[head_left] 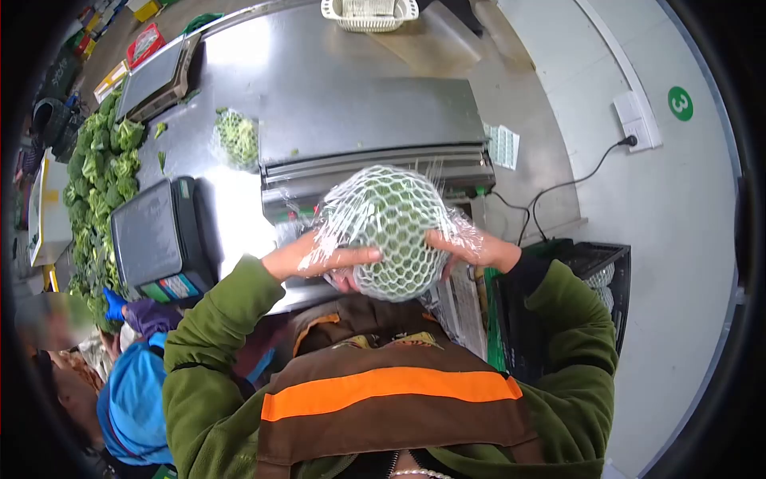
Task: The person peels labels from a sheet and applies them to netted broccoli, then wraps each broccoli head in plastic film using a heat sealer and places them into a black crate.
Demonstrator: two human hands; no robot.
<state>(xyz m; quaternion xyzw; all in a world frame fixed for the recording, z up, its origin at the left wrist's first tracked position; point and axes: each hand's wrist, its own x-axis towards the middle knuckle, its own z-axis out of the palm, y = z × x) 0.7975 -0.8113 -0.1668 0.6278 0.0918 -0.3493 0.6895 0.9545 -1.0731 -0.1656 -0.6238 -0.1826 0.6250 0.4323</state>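
Between my hands is a large round broccoli head (395, 227) in a white foam net, with clear plastic film over the net. My left hand (323, 257) grips its left side, thumb across the front. On the right side my right hand (469, 244) holds it, thumb on the net and the other fingers mostly behind. Film stretches loosely over both hands. Directly beyond it is a metal wrapping machine (371, 120) with a flat top. Another netted, film-wrapped head (236, 139) lies on the steel table to the left.
Loose broccoli (100, 180) is heaped at the left, beside a dark-topped scale (152, 231). Another scale (152, 80) stands farther back. A white basket (369, 16) sits at the far edge. A black crate (610, 267) with netted items is at my right. A co-worker in blue (140, 403) is at lower left.
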